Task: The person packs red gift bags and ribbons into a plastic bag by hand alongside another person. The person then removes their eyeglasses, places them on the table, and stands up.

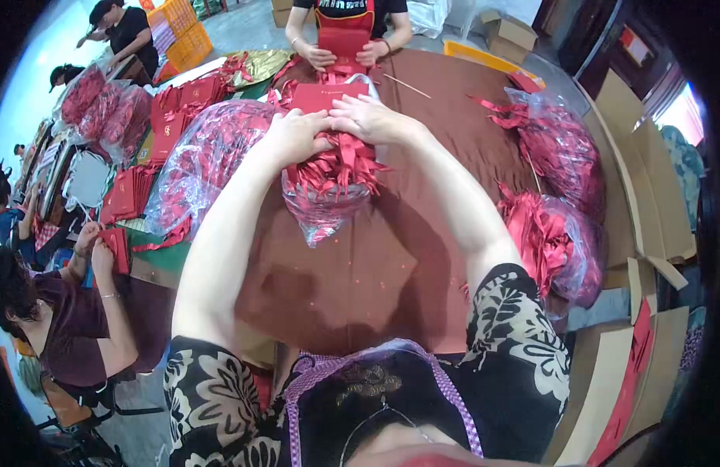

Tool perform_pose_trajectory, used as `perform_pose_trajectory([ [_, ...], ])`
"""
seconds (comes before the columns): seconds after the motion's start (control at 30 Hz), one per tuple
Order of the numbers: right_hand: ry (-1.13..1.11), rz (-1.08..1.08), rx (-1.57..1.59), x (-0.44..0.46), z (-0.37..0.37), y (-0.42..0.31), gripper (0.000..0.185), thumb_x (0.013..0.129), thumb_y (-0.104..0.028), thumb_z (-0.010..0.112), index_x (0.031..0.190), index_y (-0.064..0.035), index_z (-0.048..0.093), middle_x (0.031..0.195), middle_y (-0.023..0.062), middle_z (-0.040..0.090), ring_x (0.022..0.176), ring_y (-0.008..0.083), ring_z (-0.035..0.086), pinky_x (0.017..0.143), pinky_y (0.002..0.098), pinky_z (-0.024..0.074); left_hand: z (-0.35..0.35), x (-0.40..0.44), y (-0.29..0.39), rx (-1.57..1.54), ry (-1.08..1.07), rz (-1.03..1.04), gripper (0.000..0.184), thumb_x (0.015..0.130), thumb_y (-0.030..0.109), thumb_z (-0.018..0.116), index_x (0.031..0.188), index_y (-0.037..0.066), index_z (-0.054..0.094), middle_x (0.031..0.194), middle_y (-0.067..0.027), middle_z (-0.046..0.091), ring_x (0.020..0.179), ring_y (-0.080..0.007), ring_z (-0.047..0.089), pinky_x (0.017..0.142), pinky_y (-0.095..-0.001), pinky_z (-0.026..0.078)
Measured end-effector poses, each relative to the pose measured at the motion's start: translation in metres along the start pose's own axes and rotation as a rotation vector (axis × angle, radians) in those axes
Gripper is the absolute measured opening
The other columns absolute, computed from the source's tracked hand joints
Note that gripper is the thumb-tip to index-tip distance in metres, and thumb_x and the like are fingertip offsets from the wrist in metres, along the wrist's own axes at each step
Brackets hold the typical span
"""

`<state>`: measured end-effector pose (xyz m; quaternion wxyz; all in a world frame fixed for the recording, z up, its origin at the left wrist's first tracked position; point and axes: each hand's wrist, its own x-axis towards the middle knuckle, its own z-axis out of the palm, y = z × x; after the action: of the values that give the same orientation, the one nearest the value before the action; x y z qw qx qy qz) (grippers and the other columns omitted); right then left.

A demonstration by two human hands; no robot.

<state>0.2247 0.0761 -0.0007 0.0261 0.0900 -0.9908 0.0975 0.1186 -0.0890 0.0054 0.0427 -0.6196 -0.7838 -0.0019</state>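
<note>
Both my arms reach out over a brown-covered table (pixel 321 265). My left hand (pixel 299 134) and my right hand (pixel 366 118) meet at the near edge of a red bag (pixel 325 95) with small gold print. Fingers of both hands are bent around its lower edge, over a bunch of red ribbons (pixel 346 165). The ribbons spill from a clear plastic bag (pixel 321 212) just below my hands. What my fingertips pinch is partly hidden under them.
Across the table a person in a red apron handles another red bag (pixel 346 47). Plastic sacks of red ribbons lie left (pixel 212 148) and right (pixel 562 148). Stacked red bags (pixel 169 136) stand at the left, near a seated person. Open cardboard boxes (pixel 640 171) line the right side.
</note>
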Motion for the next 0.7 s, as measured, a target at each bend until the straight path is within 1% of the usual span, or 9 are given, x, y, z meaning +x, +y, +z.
perform_pose_trajectory([
  [0.1, -0.007, 0.044, 0.078, 0.0, 0.004, -0.001, 0.053, 0.091, -0.044, 0.029, 0.127, -0.0072, 0.04, 0.134, 0.0164, 0.033, 0.129, 0.0323, 0.021, 0.105, 0.0463, 0.0139, 0.001, -0.005, 0.008, -0.031, 0.024, -0.014, 0.042, 0.078, 0.035, 0.054, 0.117, 0.023, 0.048, 0.122, -0.0029, 0.049, 0.107, -0.0281, 0.048, 0.086, -0.0527, 0.036],
  [0.17, 0.033, 0.113, 0.0, 0.004, 0.014, 0.004, 0.061, 0.088, -0.05, 0.033, 0.128, -0.0048, 0.038, 0.135, 0.0167, 0.033, 0.13, 0.0315, 0.02, 0.105, 0.0464, 0.0133, 0.017, -0.007, 0.002, -0.113, 0.212, -0.025, 0.043, 0.078, 0.034, 0.055, 0.117, 0.02, 0.047, 0.122, -0.0031, 0.049, 0.106, -0.0277, 0.048, 0.086, -0.0515, 0.035],
  [0.2, 0.048, 0.077, 0.05, 0.006, 0.017, 0.011, 0.075, 0.079, -0.062, 0.038, 0.129, -0.0074, 0.038, 0.136, 0.0169, 0.029, 0.129, 0.0328, 0.021, 0.104, 0.0483, 0.0152, 0.023, -0.009, -0.001, -0.173, 0.283, -0.001, 0.048, 0.077, 0.035, 0.057, 0.119, 0.013, 0.046, 0.126, -0.0079, 0.045, 0.113, -0.0303, 0.044, 0.09, -0.0499, 0.033],
  [0.3, 0.044, 0.122, -0.005, 0.002, 0.013, 0.001, 0.076, 0.077, -0.064, 0.04, 0.129, -0.0086, 0.038, 0.137, 0.0168, 0.029, 0.129, 0.0323, 0.021, 0.104, 0.0477, 0.0144, 0.038, -0.015, -0.009, -0.089, 0.477, 0.012, 0.056, 0.076, 0.037, 0.059, 0.121, 0.007, 0.043, 0.129, -0.0144, 0.039, 0.12, -0.0343, 0.036, 0.095, -0.0479, 0.031],
  [0.33, 0.051, 0.137, -0.014, 0.003, 0.015, 0.001, 0.079, 0.075, -0.066, 0.041, 0.129, -0.0081, 0.038, 0.137, 0.0167, 0.029, 0.129, 0.0313, 0.02, 0.104, 0.0466, 0.0136, 0.038, -0.019, -0.008, -0.091, 0.478, -0.032, 0.066, 0.073, 0.039, 0.063, 0.121, -0.001, 0.04, 0.131, -0.0228, 0.034, 0.123, -0.0383, 0.03, 0.096, -0.0454, 0.031],
  [0.43, 0.103, 0.136, -0.019, 0.001, 0.019, -0.002, 0.079, 0.075, -0.065, 0.041, 0.128, -0.0073, 0.039, 0.137, 0.017, 0.029, 0.13, 0.0304, 0.019, 0.105, 0.0457, 0.0132, 0.042, -0.026, -0.005, -0.127, 0.582, -0.12, 0.07, 0.071, 0.039, 0.065, 0.119, -0.006, 0.039, 0.128, -0.0283, 0.033, 0.122, -0.0391, 0.03, 0.095, -0.044, 0.033],
  [0.5, 0.1, 0.135, 0.004, 0.001, 0.022, -0.002, 0.079, 0.075, -0.065, 0.041, 0.128, -0.0066, 0.039, 0.137, 0.0173, 0.029, 0.13, 0.03, 0.019, 0.105, 0.0458, 0.0125, 0.042, -0.03, -0.003, -0.108, 0.584, -0.119, 0.072, 0.07, 0.039, 0.067, 0.116, -0.008, 0.039, 0.124, -0.0315, 0.035, 0.119, -0.0396, 0.034, 0.093, -0.0437, 0.036],
  [0.57, 0.137, 0.147, -0.017, 0.0, 0.025, 0.001, 0.078, 0.075, -0.065, 0.042, 0.128, -0.0069, 0.039, 0.137, 0.017, 0.029, 0.13, 0.0301, 0.019, 0.105, 0.0458, 0.0123, 0.037, -0.032, 0.0, -0.205, 0.41, -0.232, 0.069, 0.073, 0.039, 0.063, 0.118, -0.008, 0.04, 0.126, -0.0267, 0.038, 0.116, -0.038, 0.039, 0.094, -0.0416, 0.035],
  [0.7, 0.191, 0.142, -0.024, -0.004, 0.029, -0.002, 0.077, 0.077, -0.062, 0.042, 0.127, -0.0033, 0.04, 0.137, 0.0155, 0.03, 0.13, 0.0314, 0.018, 0.106, 0.0454, 0.009, 0.044, -0.031, -0.004, -0.231, 0.439, -0.21, 0.067, 0.073, 0.037, 0.064, 0.117, -0.007, 0.041, 0.123, -0.0271, 0.04, 0.113, -0.038, 0.042, 0.093, -0.0406, 0.036],
])
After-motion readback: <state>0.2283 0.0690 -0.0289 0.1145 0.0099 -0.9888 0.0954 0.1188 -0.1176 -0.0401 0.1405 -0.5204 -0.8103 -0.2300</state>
